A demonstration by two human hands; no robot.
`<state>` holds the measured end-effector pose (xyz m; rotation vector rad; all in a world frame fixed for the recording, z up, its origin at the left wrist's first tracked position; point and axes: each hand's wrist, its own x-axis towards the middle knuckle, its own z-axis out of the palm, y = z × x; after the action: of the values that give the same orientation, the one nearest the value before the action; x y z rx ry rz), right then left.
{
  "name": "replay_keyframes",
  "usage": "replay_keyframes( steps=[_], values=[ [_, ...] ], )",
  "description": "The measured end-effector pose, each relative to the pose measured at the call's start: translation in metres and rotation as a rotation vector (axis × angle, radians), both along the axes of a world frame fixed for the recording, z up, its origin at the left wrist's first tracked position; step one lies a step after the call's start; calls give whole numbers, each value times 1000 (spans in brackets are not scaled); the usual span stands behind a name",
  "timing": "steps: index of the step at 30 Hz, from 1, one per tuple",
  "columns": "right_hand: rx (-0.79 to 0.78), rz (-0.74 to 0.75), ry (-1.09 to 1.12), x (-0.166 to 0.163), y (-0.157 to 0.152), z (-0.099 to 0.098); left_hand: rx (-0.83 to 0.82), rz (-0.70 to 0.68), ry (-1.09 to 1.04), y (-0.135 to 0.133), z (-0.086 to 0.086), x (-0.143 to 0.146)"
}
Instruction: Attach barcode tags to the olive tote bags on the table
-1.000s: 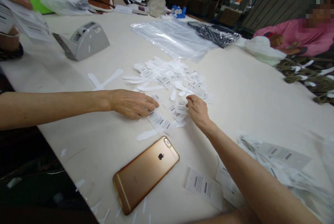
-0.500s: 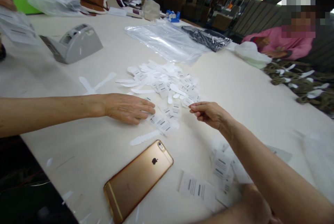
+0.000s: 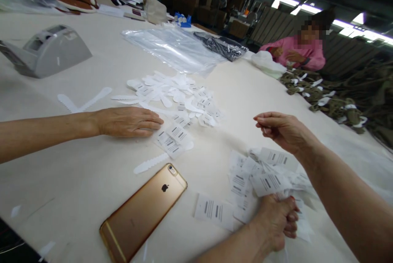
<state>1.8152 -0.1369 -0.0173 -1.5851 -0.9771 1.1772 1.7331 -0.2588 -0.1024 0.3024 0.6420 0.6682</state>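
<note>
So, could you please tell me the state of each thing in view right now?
Left hand: fist closed on barcode labels.
Right hand: raised, fingers pinched together.
Co-worker's hand: flat on the table.
Phone: face down.
Tape dispenser: upright.
Plastic bags: lying flat.

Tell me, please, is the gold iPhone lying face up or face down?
Face down: the iPhone shows its Apple logo and camera lens upward.
</note>
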Motion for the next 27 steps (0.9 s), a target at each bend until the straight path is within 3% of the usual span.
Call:
replay_keyframes(
  steps=[1,4,8,13,16,22,27],
  values=[
    [14,-14,-49,5,-3,1,-67,-150,-97,-8,-9,17],
    [92,-81,-127,24,-22,2,-198,-264,-166,-20,-32,41],
    [116,-221,-350,46,-80,-7,-219,-209,-179,-18,-43,43],
    [-37,-301,-742,53,-179,-41,-198,-98,-201,-20,-40,44],
    [-103,-311,-821,46,-220,-60,-186,-10,-240,-23,-40,46],
    [-209,-306,-755,28,-245,-79,-240,-56,-267,-22,-38,45],
    [-159,-127,-847,14,-255,-85,-300,-125,-268,-22,-39,44]
  ],
)
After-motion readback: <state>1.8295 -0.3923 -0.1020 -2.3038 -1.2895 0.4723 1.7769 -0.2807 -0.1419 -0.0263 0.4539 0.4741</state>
